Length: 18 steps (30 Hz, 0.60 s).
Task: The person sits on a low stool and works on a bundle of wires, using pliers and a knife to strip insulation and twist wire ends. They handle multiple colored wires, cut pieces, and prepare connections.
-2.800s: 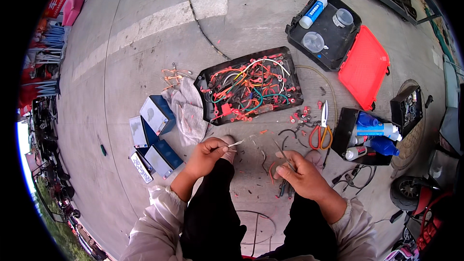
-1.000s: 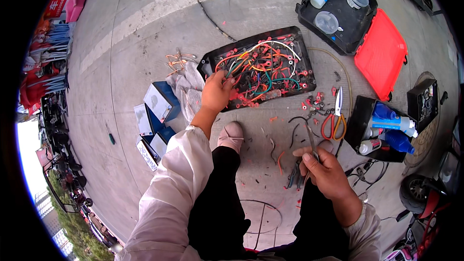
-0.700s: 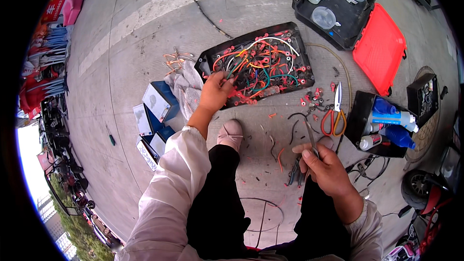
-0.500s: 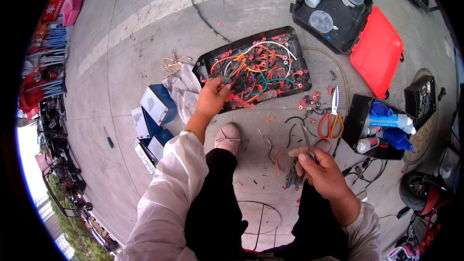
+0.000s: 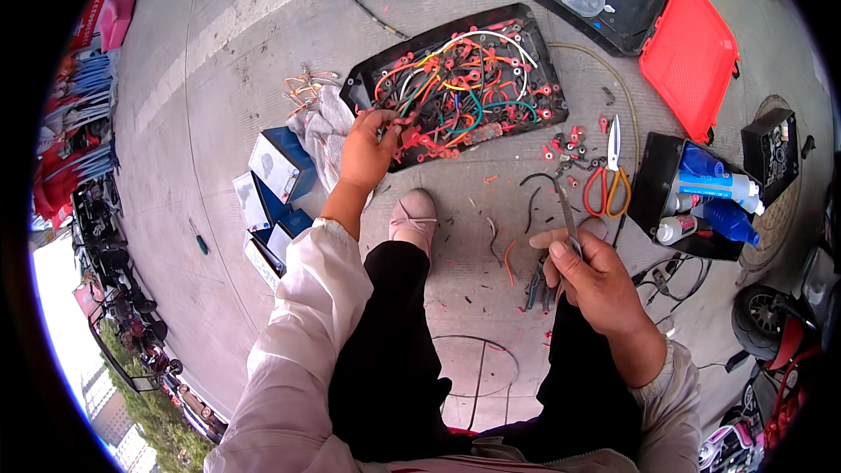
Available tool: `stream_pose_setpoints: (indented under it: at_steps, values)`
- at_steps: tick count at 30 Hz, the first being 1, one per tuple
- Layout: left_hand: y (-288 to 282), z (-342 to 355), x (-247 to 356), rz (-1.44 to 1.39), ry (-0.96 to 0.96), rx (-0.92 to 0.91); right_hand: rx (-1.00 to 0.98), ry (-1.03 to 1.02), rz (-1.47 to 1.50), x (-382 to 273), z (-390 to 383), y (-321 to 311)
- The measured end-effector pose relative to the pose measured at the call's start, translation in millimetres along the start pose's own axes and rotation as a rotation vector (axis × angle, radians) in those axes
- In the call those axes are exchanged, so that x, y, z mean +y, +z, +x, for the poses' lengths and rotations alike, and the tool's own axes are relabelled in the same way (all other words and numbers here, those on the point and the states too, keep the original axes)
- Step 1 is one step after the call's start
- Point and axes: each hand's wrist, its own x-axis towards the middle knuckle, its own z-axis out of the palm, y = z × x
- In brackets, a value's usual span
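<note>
A shallow black tray (image 5: pixel 545 123) holds a tangle of coloured wires (image 5: pixel 473 79) and red-capped terminals. At its near left corner, my left hand (image 5: pixel 366 151) reaches in with fingers curled among red bits; what they pinch is partly hidden. Lower right, my right hand (image 5: pixel 600 285) grips a slim metal knife (image 5: pixel 567 210), its blade pointing away from me. Just beyond the blade, a black wire piece (image 5: pixel 537 178) curves on the ground. Large scissors (image 5: pixel 609 180) with red and orange handles lie to the right of it.
Loose terminals (image 5: pixel 574 144) and wire scraps litter the concrete. A grey cloth (image 5: pixel 328 136) and blue-and-white boxes (image 5: pixel 280 166) lie left. On the right are a black bin (image 5: pixel 653 193) of bottles and an opened case with red lid (image 5: pixel 692 61). My shoe (image 5: pixel 412 217) stands below the tray.
The whole view has shifted, so things sit higher in it. My left hand has drawn back slightly toward the tray's near edge. My right hand keeps its grip on the knife.
</note>
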Motion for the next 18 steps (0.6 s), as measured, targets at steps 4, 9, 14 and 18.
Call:
stream_pose_setpoints:
  at_steps: [4,9,14,18]
  values:
    - [0.8,-22.0,4.5,-0.070,-0.005,0.142,0.027,-0.031,-0.012,8.7,-7.6,0.1]
    - [-10.7,-53.4,-15.3,0.026,-0.029,0.127,0.050,-0.049,-0.031,14.8,-17.9,3.1]
    - [-18.5,-105.8,-65.3,-0.208,-0.314,0.001,0.056,-0.084,-0.077,24.2,-32.2,6.4]
    - [-26.6,-193.6,-80.5,0.148,-0.753,0.079,0.088,-0.048,-0.051,31.4,-46.1,-0.5]
